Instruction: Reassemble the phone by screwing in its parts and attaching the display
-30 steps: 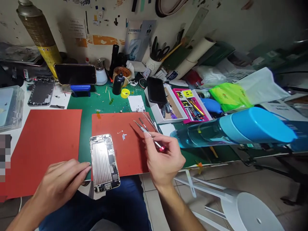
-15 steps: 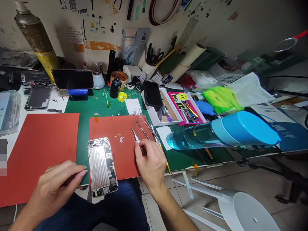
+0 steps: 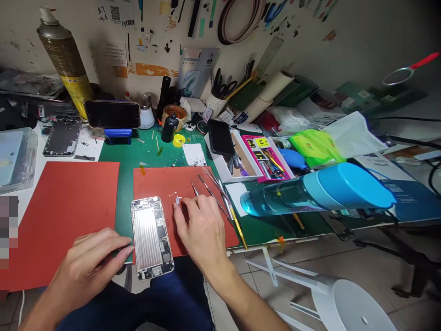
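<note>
Red sheet (image 3: pixel 76 207), opened phone (image 3: pixel 148 234), small metal piece (image 3: pixel 178 200), slim tools (image 3: pixel 239 227).
Over the sheet's near right corner, the left hand (image 3: pixel 91 255) bends its fingers loosely, thumb slightly apart, tips at the phone's left edge; contact cannot be told. The phone lies on a second red mat (image 3: pixel 155 181), its lower end jutting past the near edge. Farther right, the right hand (image 3: pixel 201 220) has thumb and forefinger parted close by the metal piece; touch is unclear. Tools lie beyond that hand, one gold.
</note>
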Available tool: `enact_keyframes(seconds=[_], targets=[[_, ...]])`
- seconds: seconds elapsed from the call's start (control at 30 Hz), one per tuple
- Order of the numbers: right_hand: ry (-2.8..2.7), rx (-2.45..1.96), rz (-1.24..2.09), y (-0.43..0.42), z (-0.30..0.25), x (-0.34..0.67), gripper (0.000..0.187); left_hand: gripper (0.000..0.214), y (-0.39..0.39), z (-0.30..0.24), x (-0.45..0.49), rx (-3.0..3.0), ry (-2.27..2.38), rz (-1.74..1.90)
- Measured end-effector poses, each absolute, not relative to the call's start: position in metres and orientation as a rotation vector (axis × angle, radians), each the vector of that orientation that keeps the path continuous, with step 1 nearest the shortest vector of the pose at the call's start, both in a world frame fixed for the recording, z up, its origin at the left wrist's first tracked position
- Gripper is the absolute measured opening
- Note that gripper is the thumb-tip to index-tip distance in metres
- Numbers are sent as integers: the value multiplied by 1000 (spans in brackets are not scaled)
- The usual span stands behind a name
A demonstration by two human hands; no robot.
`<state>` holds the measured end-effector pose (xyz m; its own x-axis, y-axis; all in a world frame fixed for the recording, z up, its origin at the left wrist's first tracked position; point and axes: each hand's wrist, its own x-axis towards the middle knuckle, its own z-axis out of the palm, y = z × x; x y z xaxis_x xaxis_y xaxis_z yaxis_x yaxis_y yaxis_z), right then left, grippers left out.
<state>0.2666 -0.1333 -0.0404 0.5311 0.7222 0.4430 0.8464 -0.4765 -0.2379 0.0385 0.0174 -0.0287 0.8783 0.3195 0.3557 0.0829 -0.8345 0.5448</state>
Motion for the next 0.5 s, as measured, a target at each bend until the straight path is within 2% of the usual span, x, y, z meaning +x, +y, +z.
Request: enact_keyframes(seconds=[0.17, 0.5], targets=[[-1270, -2437, -426, -122, -46, 268, 27, 10, 17, -31, 37, 2493, 290, 600], [-1218, -2393, -300, -143, -43, 252, 24, 11, 18, -30, 38, 2509, 256, 604]])
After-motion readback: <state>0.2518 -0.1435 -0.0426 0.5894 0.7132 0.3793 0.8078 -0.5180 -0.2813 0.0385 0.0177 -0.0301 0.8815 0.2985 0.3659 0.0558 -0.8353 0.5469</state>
